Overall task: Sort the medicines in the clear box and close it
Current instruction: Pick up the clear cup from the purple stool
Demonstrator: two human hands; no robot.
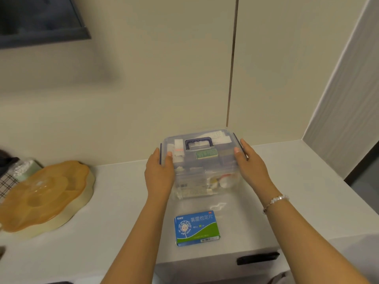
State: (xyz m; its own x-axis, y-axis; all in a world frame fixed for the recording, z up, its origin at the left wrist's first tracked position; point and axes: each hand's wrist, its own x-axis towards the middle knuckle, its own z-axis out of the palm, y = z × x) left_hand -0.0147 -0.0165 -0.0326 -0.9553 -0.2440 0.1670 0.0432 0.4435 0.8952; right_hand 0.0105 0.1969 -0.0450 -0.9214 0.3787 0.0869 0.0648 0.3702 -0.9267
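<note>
Amber-lidded tray (41,193) far left on surface (114,212). Left hand (159,173) & right hand (251,167) each w/ grip closed on a side of clear box (205,175), lid on. Blue-green medicine pack (196,228) lies outside, just in front, so sorting prob. unfinished.

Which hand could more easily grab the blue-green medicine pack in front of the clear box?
Probably the left hand: the medicine pack lies nearer its forearm. Both it and the right hand grip the clear box by its sides, so either must let go.
</note>
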